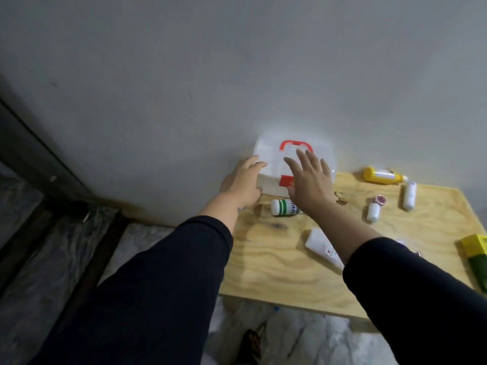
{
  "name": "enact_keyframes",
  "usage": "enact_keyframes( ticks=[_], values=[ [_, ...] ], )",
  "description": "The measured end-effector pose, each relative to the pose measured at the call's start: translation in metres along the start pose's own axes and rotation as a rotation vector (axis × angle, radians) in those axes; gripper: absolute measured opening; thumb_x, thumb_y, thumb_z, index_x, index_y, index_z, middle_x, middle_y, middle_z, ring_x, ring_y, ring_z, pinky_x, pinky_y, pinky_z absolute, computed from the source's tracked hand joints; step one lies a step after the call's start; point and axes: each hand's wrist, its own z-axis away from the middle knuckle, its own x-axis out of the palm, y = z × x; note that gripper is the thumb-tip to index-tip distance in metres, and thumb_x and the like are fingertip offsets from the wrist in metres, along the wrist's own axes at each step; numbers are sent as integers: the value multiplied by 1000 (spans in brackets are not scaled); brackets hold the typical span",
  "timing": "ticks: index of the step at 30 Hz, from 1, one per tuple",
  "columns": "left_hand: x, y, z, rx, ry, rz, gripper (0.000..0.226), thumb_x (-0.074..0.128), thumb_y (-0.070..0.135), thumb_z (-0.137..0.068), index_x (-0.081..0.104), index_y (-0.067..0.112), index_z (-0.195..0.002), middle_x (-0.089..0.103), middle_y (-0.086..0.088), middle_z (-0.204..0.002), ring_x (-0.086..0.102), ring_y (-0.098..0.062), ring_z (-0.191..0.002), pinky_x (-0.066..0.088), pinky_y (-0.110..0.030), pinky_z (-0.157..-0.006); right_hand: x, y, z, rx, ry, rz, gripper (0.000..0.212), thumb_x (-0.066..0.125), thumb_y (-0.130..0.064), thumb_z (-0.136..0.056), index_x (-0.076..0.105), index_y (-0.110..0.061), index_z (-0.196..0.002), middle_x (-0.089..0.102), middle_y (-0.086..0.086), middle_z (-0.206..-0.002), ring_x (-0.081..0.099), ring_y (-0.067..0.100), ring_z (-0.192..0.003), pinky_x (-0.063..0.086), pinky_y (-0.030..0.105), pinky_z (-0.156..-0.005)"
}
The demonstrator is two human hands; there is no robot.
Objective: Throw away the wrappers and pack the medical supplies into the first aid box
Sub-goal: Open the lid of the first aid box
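A white first aid box (pixel 271 164) with a red handle and red latch stands shut at the back left of the wooden table (pixel 276 270), against the wall. My left hand (pixel 241 181) rests with spread fingers on the box's left end. My right hand (pixel 309 180) hovers open in front of the lid, fingers apart, covering part of the box. A white bottle with green stripes (pixel 283 207) lies just in front of the box. A white tube (pixel 322 246) lies partly under my right forearm.
A yellow bottle (pixel 382 176) lies at the back right. Two small white bottles (pixel 409 195) (pixel 374 211) lie to the right, one with a pink cap. A yellow-green carton (pixel 477 252) sits at the right edge. A brown scrap (pixel 340 199) lies near the box.
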Motion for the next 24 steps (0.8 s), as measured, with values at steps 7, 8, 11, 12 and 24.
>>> enact_keyframes(
  ticks=[7,8,11,12,24],
  values=[
    [30,7,-43,180,108,-186,75,57,2,-94,18,26,-154,11,5,-164,3,-16,-152,17,-36,-121,42,12,-10,28,80,95,77,59,-24,-90,12,-21,-151,19,8,-160,15,28,-149,12,45,-121],
    [34,6,-48,192,127,-192,78,56,-2,-93,18,26,-154,11,6,-164,2,-16,-152,17,-35,-121,48,11,-12,39,102,103,79,63,-24,-87,15,-19,-151,23,9,-159,18,29,-148,13,45,-120],
    [42,4,-52,186,172,-189,82,55,-8,-91,18,28,-154,11,6,-164,1,-15,-152,15,-37,-122,61,8,-17,44,171,111,83,73,-21,-78,29,-13,-147,36,14,-153,30,33,-143,22,47,-117],
    [43,4,-52,191,178,-195,82,55,-9,-91,18,28,-154,12,6,-164,1,-16,-152,15,-38,-123,61,9,-17,36,178,123,81,73,-21,-78,30,-12,-146,36,15,-152,31,34,-143,22,47,-117],
    [25,5,-43,223,76,-211,77,63,8,-92,21,29,-154,16,9,-163,8,-14,-151,31,-34,-116,27,21,3,-130,254,-75,33,73,-14,-80,70,-15,-113,67,6,-126,59,30,-122,52,50,-96]
  ],
)
